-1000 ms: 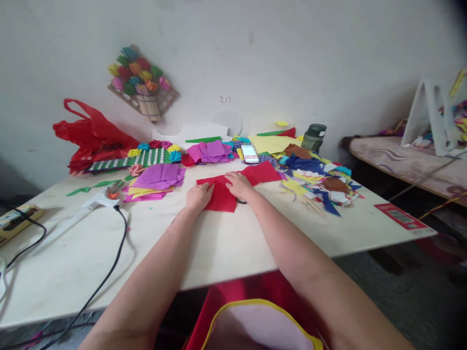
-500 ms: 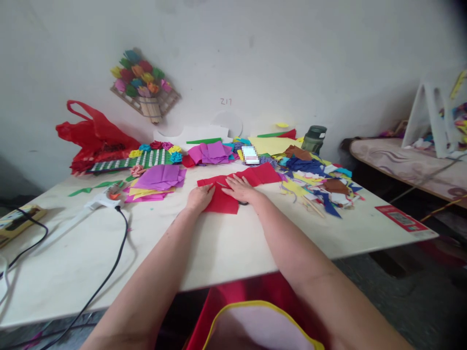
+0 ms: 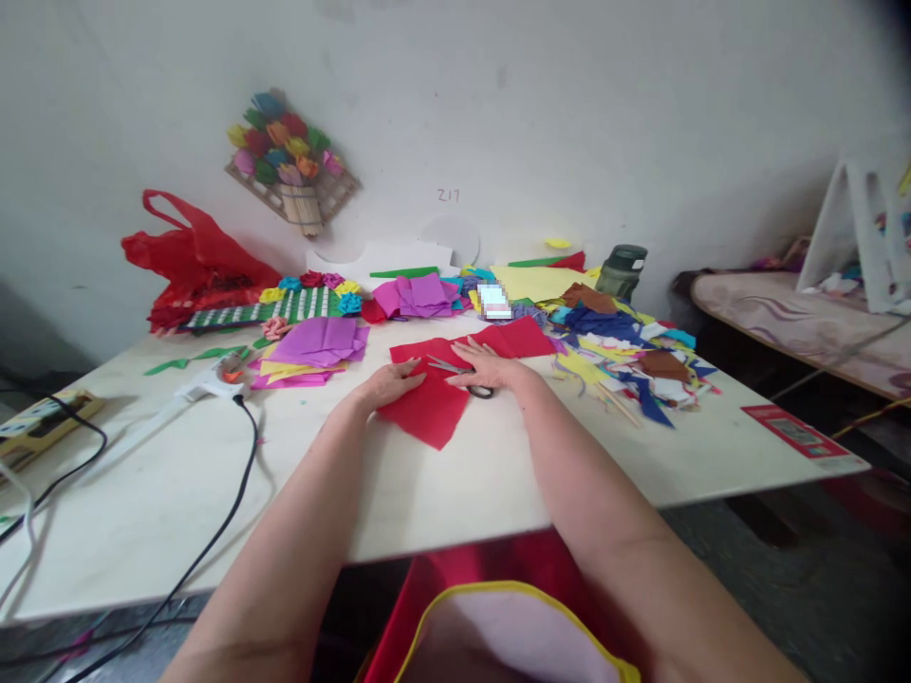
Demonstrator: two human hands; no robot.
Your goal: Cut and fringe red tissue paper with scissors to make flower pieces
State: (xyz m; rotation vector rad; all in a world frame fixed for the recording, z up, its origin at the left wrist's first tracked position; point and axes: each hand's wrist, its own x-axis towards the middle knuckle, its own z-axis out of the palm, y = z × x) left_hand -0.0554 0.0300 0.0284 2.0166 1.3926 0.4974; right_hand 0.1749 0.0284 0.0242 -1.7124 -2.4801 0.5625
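Observation:
A red sheet (image 3: 434,408), crepe paper or thin cloth, lies on the table with one corner toward me. My left hand (image 3: 390,384) rests on its left edge, fingers stretched out and the thumb a little apart. My right hand (image 3: 491,368) lies flat with spread fingers at the sheet's right side. Scissors (image 3: 446,366) lie beneath and beside the right hand, blades pointing left over the red sheet and dark handle loops showing below the palm. Behind both hands is a longer red strip (image 3: 523,337); whether it joins the nearer sheet I cannot tell.
Purple and yellow sheets (image 3: 320,341) are stacked at left, near a white power strip (image 3: 213,378) and its black cord (image 3: 246,484). Colourful scraps (image 3: 604,327) heap at right. A phone (image 3: 494,301), a green bottle (image 3: 622,273) and a red bag (image 3: 192,251) stand or lie behind.
The near part of the red sheet has turned, so a corner now points toward me. My left hand has shifted slightly left, and more of the scissors shows. The view has swung slightly left.

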